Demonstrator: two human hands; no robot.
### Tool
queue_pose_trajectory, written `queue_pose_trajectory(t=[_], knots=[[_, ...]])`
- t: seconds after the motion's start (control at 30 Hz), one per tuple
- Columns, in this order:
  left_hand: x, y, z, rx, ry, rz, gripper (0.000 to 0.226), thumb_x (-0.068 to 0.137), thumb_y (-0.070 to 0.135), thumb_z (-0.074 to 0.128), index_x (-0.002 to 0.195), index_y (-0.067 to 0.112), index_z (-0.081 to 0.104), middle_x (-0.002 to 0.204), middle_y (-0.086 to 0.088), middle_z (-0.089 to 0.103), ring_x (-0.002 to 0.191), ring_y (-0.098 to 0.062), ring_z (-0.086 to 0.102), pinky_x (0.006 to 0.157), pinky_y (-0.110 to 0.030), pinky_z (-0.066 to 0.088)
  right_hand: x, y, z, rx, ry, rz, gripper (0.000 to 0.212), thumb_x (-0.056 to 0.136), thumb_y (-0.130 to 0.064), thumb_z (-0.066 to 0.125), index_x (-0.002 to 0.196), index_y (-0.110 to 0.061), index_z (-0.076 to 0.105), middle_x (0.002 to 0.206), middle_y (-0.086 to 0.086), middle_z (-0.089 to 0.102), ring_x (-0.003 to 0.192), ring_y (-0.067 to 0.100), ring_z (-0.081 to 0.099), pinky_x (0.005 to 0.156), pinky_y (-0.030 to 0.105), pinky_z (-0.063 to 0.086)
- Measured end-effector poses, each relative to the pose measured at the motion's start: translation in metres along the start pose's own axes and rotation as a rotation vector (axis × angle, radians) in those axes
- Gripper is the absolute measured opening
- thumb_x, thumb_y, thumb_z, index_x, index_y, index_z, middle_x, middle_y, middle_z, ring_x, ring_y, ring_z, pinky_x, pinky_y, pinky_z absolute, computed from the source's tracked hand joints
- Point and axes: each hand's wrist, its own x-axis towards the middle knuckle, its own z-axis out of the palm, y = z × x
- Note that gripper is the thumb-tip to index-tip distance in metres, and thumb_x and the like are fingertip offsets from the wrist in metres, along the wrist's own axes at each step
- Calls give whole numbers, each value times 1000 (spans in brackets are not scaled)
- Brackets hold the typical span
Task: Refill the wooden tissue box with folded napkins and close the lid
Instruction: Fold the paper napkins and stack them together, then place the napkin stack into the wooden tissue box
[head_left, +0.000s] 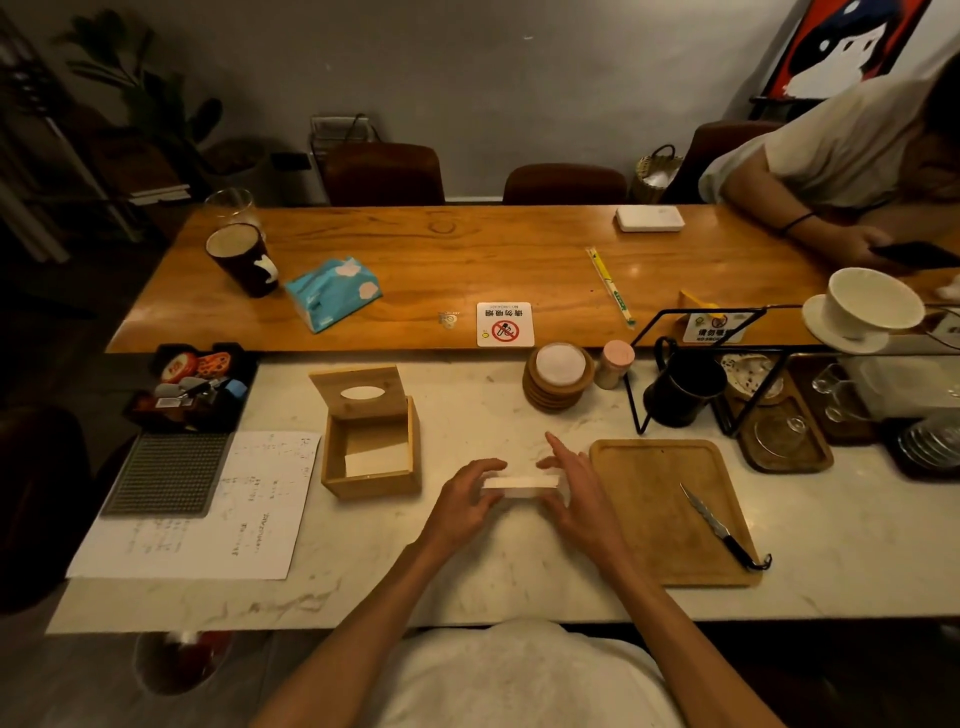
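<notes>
— Two tables are seen: a pale marble table (467, 571) in front, a long wooden table (441, 249) behind it against a grey wall (467, 78).

— Where is the wooden tissue box (371, 457) placed?

— Left of the marble table's middle, its lid (358, 392) raised. A stack of folded napkins (521, 483) is gripped between the left hand (467, 499) and right hand (574, 488), fingers curled at its ends. A wooden tray (649, 499) bearing a knife (719, 527) is set toward the right edge.

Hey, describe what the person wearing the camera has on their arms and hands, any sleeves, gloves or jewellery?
Both forearms are bare, with no sleeves reaching them. The left hand and right hand wear no gloves, and no rings, watch or wristband show. A white top covers the torso below the arms.
</notes>
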Motion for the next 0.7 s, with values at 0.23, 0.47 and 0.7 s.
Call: queue_pose_trajectory(t=[0.23,0.47,0.7], knots=[[0,-2,0,-19,-22,-36,30,90,10,63,119,16,64,123,-1,65,115,-14,60,101,-23,47,6,-6,2,-142,-79,-93,70,93,-44,54,153,-28,22,132,-10,60,125,11,49,117,36,26],[6,17,-12,-225,23,-153,24,91,17,61,112,27,57,107,13,63,99,-5,61,87,-30,53,15,-29,-4,297,-260,272,28,87,-21,68,113,-32,70,103,-15,74,98,10,68,75,17,50],[-10,38,-35,-79,-118,-183,28,97,34,51,125,33,51,100,1,62,91,-14,62,80,-25,50,-5,-36,13,867,-457,587,36,84,-33,73,117,-20,67,114,6,73,104,24,70,85,35,57]])
